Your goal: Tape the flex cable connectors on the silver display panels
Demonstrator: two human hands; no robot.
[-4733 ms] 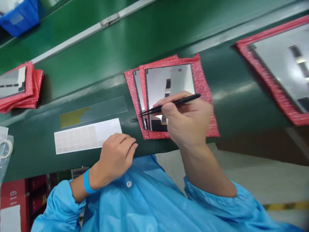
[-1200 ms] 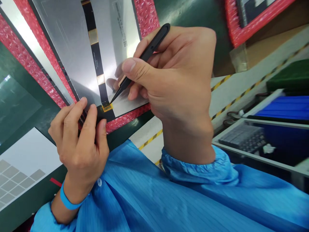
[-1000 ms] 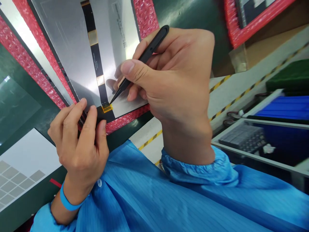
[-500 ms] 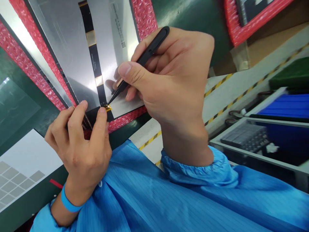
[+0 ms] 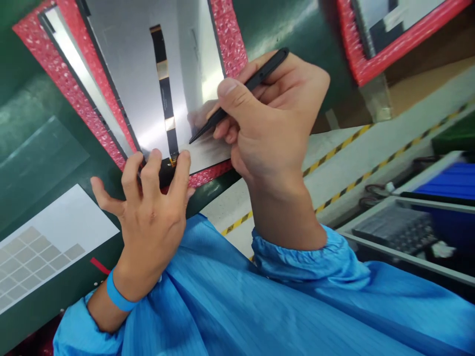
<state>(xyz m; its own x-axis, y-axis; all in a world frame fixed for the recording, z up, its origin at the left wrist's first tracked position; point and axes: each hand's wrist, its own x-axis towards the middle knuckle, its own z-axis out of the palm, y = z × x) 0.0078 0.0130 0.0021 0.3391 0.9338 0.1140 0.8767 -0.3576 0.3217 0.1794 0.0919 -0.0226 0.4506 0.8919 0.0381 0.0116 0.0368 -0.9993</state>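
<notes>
A silvery display panel (image 5: 128,64) lies on pink bubble wrap (image 5: 232,42), and a black flat flex cable (image 5: 166,96) runs down its back. Yellow tape (image 5: 172,161) shows at the cable's near end. My left hand (image 5: 152,217) has its fingers spread over the panel's near edge, with the index fingertip beside the tape. Between the thumb and fingers of my right hand (image 5: 278,123) is a pair of black tweezers (image 5: 267,66). Their tip points down at the panel, right of the cable and apart from the tape; whether it touches the panel I cannot tell.
Left of the panel, another panel (image 5: 87,84) lies in pink wrap. A white sheet with grey square labels (image 5: 44,247) is on the green table (image 5: 22,133). More wrapped panels (image 5: 404,22) sit at upper right. A grey-framed cart (image 5: 415,247) stands at right.
The tweezers' tip has lifted off the yellow tape and moved up and right. My left fingers have spread wider, and the index fingertip now lies right of the tape. The whole view has shifted.
</notes>
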